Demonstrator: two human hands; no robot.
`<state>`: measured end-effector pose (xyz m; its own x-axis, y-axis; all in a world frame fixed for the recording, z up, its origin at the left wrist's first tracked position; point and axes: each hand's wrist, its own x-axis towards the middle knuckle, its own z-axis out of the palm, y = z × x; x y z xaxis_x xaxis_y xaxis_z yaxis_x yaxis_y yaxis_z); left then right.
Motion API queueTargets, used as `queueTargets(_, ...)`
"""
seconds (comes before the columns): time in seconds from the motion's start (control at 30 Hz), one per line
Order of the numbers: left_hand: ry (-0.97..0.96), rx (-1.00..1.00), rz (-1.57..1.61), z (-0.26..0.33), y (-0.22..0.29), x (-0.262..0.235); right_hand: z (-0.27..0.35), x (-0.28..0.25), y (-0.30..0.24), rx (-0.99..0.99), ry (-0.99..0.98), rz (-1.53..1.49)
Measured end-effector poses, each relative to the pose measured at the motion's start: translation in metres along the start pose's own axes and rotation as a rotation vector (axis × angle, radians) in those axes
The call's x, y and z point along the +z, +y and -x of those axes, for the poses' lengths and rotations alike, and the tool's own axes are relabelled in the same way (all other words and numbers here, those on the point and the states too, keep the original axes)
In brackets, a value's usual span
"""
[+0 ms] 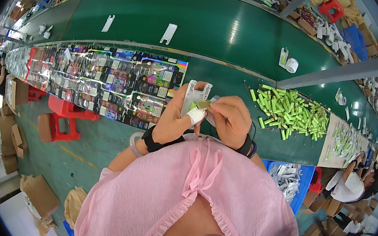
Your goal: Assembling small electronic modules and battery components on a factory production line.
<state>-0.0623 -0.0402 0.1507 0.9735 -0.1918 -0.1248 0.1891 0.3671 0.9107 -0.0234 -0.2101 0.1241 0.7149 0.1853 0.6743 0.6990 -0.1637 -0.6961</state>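
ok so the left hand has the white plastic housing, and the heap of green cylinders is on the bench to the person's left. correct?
One slip: the heap of green cylinders is on the bench to the person's right, as the head view shows. The left hand does have the white plastic housing.

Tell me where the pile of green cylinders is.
In the head view, the pile of green cylinders lies on the green table, to the right of the right hand.
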Motion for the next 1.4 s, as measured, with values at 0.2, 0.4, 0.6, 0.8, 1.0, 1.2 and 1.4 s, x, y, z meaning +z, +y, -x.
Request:
queueTargets(0.2,-0.075,-0.011,0.011,0.003,-0.001,-0.003,-0.001,0.002,0.002,-0.023,-0.017,-0.025)
queueTargets(0.4,-0.116,0.004,-0.035,0.000,0.000,-0.005,-0.003,0.003,0.005,-0.057,-0.019,-0.008)
queueTargets(0.6,-0.139,0.021,-0.042,-0.001,-0.002,-0.008,-0.005,0.001,0.005,-0.076,-0.032,0.019)
queueTargets(0.8,-0.105,0.035,-0.072,0.000,0.000,-0.007,-0.009,0.003,0.005,-0.077,-0.053,0.044)
queueTargets(1.0,-0.039,0.047,-0.099,0.001,-0.016,-0.012,-0.009,0.006,0.005,-0.077,-0.067,0.074)
queueTargets(1.2,0.030,0.044,-0.167,0.000,-0.018,-0.011,-0.010,0.009,0.005,-0.078,-0.063,0.098)
queueTargets(1.4,0.068,0.082,-0.178,-0.003,-0.017,-0.009,-0.011,0.010,0.005,-0.081,-0.070,0.114)
